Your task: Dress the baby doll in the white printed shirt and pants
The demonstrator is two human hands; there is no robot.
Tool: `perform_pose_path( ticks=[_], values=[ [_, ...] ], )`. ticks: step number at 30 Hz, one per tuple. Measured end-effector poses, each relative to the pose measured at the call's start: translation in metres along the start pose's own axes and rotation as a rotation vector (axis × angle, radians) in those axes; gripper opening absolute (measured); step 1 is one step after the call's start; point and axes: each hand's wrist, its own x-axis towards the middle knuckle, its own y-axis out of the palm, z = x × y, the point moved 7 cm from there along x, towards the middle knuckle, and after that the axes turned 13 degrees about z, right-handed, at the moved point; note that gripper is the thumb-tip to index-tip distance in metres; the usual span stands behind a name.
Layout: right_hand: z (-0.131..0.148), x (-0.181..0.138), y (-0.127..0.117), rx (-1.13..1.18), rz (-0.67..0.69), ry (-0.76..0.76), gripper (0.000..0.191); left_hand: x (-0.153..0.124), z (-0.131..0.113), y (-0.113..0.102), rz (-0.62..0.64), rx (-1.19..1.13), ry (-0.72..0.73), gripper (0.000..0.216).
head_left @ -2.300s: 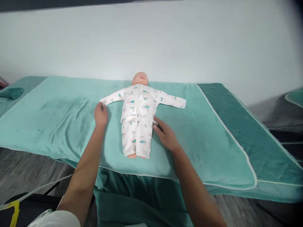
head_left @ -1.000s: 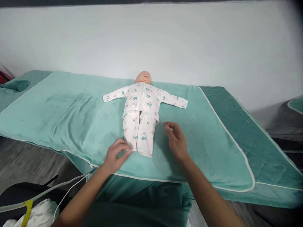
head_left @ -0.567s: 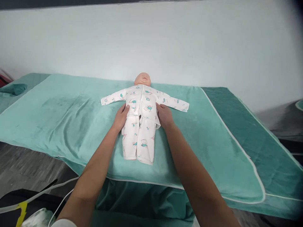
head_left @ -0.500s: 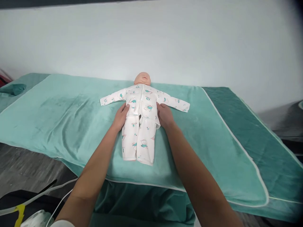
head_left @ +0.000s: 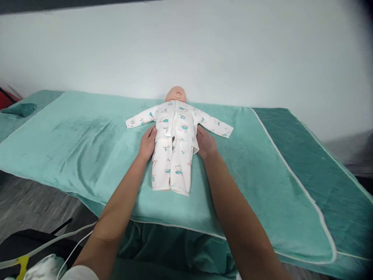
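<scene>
A baby doll [head_left: 176,93] lies face up on a green-covered bed, its head toward the wall. It wears a white long-sleeved shirt [head_left: 182,120] and white trousers [head_left: 180,167], both with small printed figures. The sleeves are spread out to either side. Along the doll's left-hand side in the picture, my left hand [head_left: 147,144] lies with its fingers stretched out against the shirt's edge. My right hand [head_left: 206,143] is at the opposite side, its fingers by the shirt's edge. Neither hand is closed round the doll, and some fingertips are hidden.
The bed's light green cover [head_left: 247,186] has a white border and some wrinkles. Behind it rises a white wall [head_left: 186,46]. At the lower left are a black object, a pale cable [head_left: 64,237] with yellow tape, and a patterned cloth [head_left: 45,268].
Both hands have eased slightly outward, off the shirt front to its side edges. The view has shifted a little; the doll's pose is about the same.
</scene>
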Motion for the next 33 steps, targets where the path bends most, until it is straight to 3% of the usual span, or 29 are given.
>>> perform_pose_path(
  ticks=[3, 6, 9, 11, 12, 14, 15, 17, 19, 21, 25, 29, 31, 33],
  values=[
    [0.005, -0.019, -0.014, 0.126, -0.168, 0.03, 0.013, -0.033, -0.003, -0.006, -0.057, 0.109, -0.021, 0.042],
    [0.015, -0.069, -0.013, 0.076, -0.276, -0.07, 0.022, -0.098, -0.005, -0.008, -0.061, 0.234, -0.001, 0.035],
    [0.023, -0.162, -0.003, -0.357, -0.299, -0.181, 0.032, -0.196, -0.008, -0.011, -0.066, 0.417, 0.102, 0.026],
    [0.011, -0.234, 0.009, -0.631, -0.105, -0.147, 0.023, -0.269, -0.008, -0.008, 0.065, 0.581, 0.219, 0.025],
    [-0.001, -0.27, 0.02, -0.73, 0.121, -0.099, 0.017, -0.303, -0.005, -0.005, 0.19, 0.666, 0.245, 0.028],
    [-0.035, -0.344, 0.032, -0.82, 0.563, 0.143, 0.011, -0.364, 0.01, -0.008, 0.43, 0.802, 0.168, 0.032],
    [-0.052, -0.38, 0.028, -0.864, 0.681, 0.348, 0.011, -0.388, 0.02, -0.013, 0.537, 0.865, 0.09, 0.034],
    [-0.066, -0.432, 0.017, -0.987, 0.773, 0.56, 0.026, -0.423, 0.033, -0.023, 0.741, 0.951, -0.031, 0.053],
    [-0.072, -0.462, 0.006, -1.111, 0.768, 0.686, 0.04, -0.437, 0.046, -0.033, 0.878, 1.003, -0.233, 0.081],
    [-0.075, -0.473, 0.001, -1.224, 0.719, 0.721, 0.042, -0.436, 0.05, -0.036, 0.962, 1.027, -0.415, 0.09],
    [-0.077, -0.469, 0.012, -1.372, 0.637, 0.607, 0.044, -0.412, 0.035, -0.024, 1.029, 0.983, -0.552, 0.049],
    [-0.062, -0.467, 0.033, -1.209, 0.671, 0.583, 0.033, -0.404, 0.009, -0.021, 1.038, 0.812, -0.577, 0.014],
    [-0.044, -0.468, 0.037, -1.071, 0.679, 0.644, 0.022, -0.41, -0.006, -0.027, 1.016, 0.709, -0.607, 0.009],
    [-0.022, -0.47, 0.036, -0.968, 0.655, 0.738, 0.014, -0.417, -0.023, -0.035, 0.98, 0.611, -0.634, 0.019]
  ],
)
